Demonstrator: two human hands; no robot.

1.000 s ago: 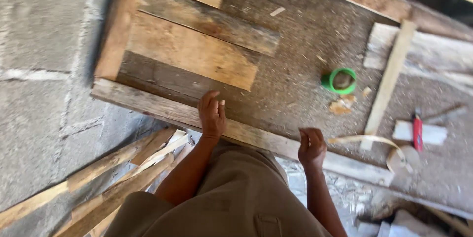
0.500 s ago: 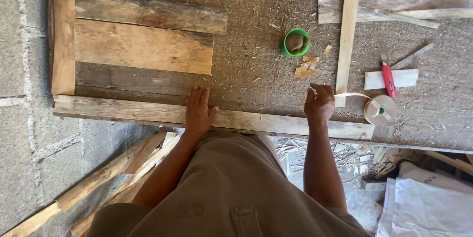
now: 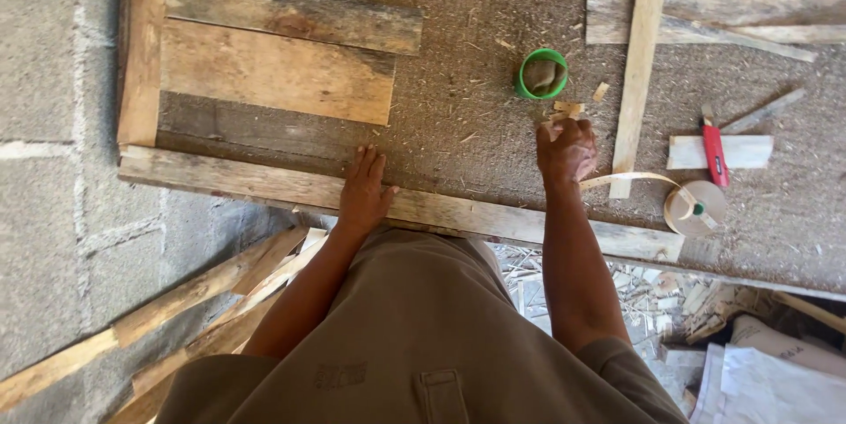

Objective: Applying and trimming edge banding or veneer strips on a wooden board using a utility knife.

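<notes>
On a sawdust-strewn tabletop [image 3: 458, 124], a person's left hand [image 3: 363, 190] lies flat, fingers together and holding nothing, on the long plank [image 3: 264, 182] that edges the near side of the work surface. The right hand [image 3: 567, 151] reaches beyond it to small wood offcuts [image 3: 564, 111] just below a green cup [image 3: 542, 73]; its fingers are curled over the scraps, though whether they actually pinch one cannot be told. The plank's long axis runs left to right across the view, dipping slightly toward the right, with its left end butted under an upright board [image 3: 141, 54] of the frame. Rough, dry and stiff, it looks moderately heavy and splintery, best gripped along its edges near mid-length. The offcuts seem light and brittle, suited to a fingertip pinch. A thin slat [image 3: 639, 63] points away from the person, and a roll of veneer strip [image 3: 696, 208] and a red utility knife [image 3: 714, 152] lie to the right.
</notes>
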